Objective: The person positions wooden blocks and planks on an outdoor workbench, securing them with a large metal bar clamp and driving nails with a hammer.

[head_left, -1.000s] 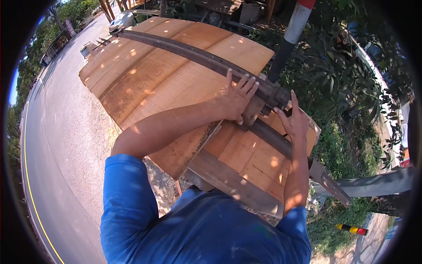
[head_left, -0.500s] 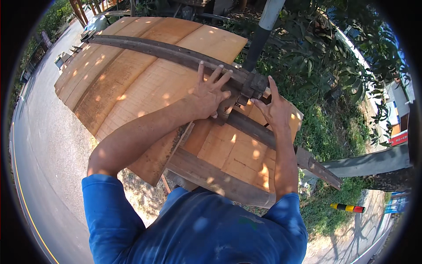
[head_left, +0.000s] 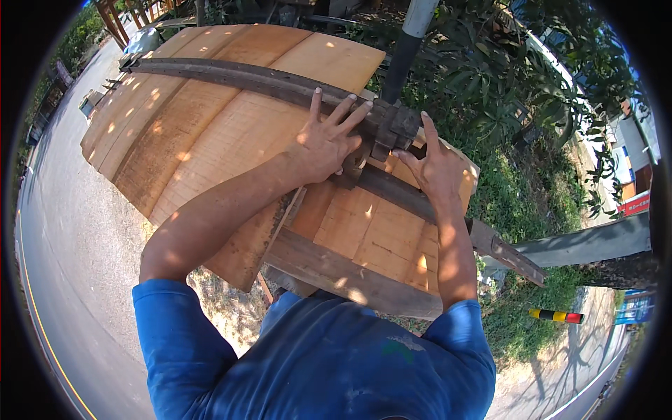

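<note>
A long dark bar clamp lies across a panel of wide wooden boards, with a blocky jaw at its right end. My left hand rests flat with fingers spread, the fingertips on the bar just left of the jaw. At the jaw's right end, my right hand has its thumb on the near edge and its index finger stretched along the far side; its other fingers are mostly hidden. Below the jaw a second dark bar passes under my right wrist.
Shorter boards lie near me, bordered by a thick weathered beam. A black-and-white post rises beyond the clamp. Leafy branches hang at the right, and a paved road runs along the left.
The view has shifted slightly. Both hands stay at the jaw end of the bar clamp, and their grip looks nearly the same as before.
</note>
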Demonstrator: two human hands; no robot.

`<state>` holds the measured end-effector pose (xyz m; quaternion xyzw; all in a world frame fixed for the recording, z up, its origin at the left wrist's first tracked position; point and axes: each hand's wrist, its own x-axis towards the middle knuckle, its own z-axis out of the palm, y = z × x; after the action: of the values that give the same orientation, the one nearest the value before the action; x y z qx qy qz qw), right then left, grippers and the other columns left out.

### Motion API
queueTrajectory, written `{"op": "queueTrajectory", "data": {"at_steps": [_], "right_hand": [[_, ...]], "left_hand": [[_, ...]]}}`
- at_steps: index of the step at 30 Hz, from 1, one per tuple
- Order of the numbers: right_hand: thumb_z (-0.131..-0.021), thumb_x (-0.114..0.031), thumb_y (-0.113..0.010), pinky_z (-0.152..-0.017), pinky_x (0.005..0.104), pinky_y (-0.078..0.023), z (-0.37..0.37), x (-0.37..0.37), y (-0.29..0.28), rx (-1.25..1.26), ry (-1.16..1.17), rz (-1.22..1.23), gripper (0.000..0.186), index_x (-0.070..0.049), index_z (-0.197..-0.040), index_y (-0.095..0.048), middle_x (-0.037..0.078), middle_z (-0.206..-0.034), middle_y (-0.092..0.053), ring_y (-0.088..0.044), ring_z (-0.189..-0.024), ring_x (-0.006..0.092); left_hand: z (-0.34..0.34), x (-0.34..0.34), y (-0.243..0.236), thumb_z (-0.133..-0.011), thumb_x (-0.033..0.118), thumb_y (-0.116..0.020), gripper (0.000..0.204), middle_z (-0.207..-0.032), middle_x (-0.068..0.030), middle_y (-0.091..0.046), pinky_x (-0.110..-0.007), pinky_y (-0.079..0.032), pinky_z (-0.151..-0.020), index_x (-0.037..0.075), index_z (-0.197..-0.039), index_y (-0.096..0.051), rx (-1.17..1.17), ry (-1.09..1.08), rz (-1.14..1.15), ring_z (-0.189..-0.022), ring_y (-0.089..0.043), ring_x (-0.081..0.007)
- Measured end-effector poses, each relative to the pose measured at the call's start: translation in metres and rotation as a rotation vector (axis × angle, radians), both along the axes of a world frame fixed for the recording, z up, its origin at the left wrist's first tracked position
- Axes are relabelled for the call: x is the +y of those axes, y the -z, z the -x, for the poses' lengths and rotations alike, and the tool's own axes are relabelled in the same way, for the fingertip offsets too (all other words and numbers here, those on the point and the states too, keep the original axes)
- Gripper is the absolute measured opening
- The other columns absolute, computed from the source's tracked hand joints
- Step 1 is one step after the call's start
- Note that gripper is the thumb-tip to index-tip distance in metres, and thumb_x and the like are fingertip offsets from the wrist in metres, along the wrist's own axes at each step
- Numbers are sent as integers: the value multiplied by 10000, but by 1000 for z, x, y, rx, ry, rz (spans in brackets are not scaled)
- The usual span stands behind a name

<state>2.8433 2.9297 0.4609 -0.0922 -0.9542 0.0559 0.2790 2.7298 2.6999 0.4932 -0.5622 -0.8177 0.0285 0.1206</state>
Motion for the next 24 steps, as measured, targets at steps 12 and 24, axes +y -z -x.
{"op": "queueTrajectory", "data": {"at_steps": [12,24], "right_hand": [[-826,-430,-757,-822,413,-548,-24,29,11,176,-138,217,725,-90,-1402,-476,173,-1056,-665,-685,-956,280],[-1032,-202,-532,-715,257,-432,-21,24,94,467,-148,1453,215,-61,-1166,-624,5,-957,-587,-514,-745,113]], "left_hand": [[-4,4,-1,-693,308,-847,588,-1494,-113,-385,-678,-188,-1149,97,-1187,-608,31,12,112,-1406,-344,-303],[12,14,-1,-621,328,-904,1075,-1427,-133,-441,-437,-257,-1187,54,-1486,-329,-128,-30,67,-1372,-385,-303]]}}
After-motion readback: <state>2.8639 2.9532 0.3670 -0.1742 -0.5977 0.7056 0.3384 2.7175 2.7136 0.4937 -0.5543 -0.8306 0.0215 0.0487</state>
